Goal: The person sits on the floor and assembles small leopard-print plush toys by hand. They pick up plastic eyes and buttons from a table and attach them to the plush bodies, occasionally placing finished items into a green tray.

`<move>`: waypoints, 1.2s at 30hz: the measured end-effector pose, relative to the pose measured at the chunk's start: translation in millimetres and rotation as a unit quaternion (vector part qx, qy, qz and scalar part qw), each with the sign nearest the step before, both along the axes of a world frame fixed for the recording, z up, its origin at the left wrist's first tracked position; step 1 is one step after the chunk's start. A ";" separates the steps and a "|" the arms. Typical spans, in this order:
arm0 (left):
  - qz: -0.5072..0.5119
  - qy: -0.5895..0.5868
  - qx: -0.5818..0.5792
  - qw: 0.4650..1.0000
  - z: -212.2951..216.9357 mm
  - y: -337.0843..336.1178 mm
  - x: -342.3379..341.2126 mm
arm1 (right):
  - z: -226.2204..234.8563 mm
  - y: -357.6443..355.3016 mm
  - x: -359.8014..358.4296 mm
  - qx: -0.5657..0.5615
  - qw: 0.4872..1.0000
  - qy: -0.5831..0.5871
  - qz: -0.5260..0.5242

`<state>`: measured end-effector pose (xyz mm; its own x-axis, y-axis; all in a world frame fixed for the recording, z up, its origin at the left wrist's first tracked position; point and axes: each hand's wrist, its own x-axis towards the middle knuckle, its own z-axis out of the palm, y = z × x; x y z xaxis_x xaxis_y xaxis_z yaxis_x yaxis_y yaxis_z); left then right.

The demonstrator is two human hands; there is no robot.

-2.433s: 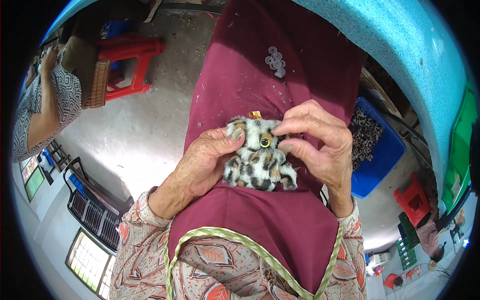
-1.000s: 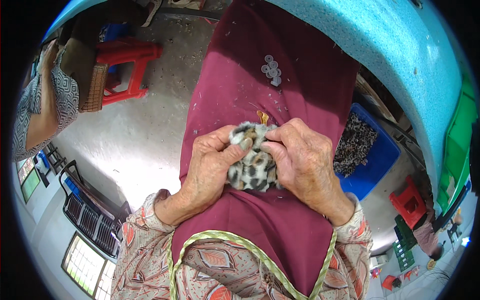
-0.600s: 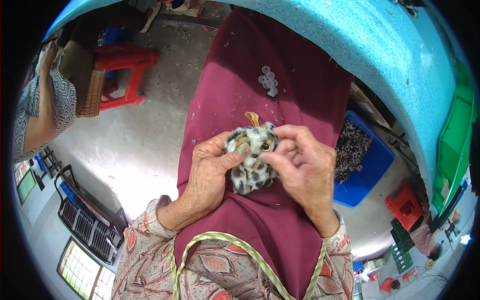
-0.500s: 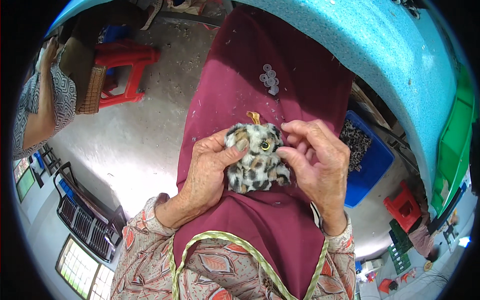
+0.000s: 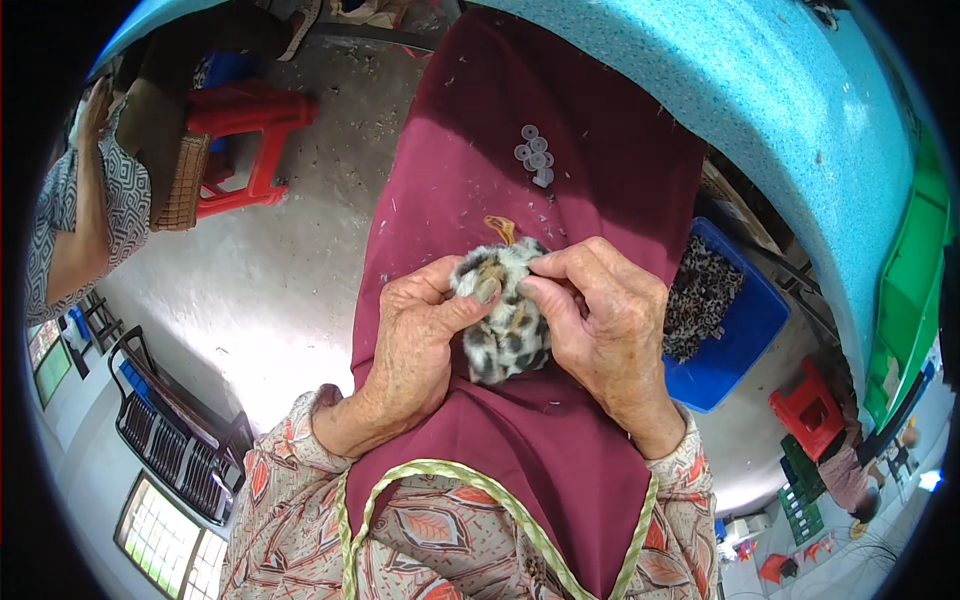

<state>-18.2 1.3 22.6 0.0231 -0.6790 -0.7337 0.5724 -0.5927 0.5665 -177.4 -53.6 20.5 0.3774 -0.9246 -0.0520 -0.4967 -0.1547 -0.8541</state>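
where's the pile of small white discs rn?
Head view, upper centre: the white discs lie on the maroon apron, beyond the spotted plush toy and beside the turquoise table.

Wearing a long maroon apron point(image 5: 530, 440) edged in pale green braid — over patterned sleeves point(image 5: 290, 510), orange-brown leaf print, reaching the wrists.

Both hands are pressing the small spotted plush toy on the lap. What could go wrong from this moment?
The little pile of pale washers lies loose on the maroon apron; a knee shift might roll them off. The left hand and right hand cover most of the plush toy, so the orange tip could get bent unnoticed.
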 end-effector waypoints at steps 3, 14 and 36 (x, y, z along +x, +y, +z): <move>0.012 -0.007 -0.001 1.000 -2.5 -0.5 -1.1 | -4.6 2.0 5.3 0.019 0.998 0.006 -0.053; -0.059 0.148 0.098 0.982 2.1 -12.7 15.6 | -36.0 -15.7 -8.5 0.357 0.903 -0.236 0.039; -0.011 0.285 0.116 0.952 4.5 4.6 15.4 | -28.7 3.4 5.9 0.442 0.778 -0.423 -0.139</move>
<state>-2.7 5.9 27.2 -0.4355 -0.4937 -0.7527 0.7336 -0.6792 0.0211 -171.5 -50.2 -8.2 0.4148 -0.7203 -0.5560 0.3929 0.6930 -0.6045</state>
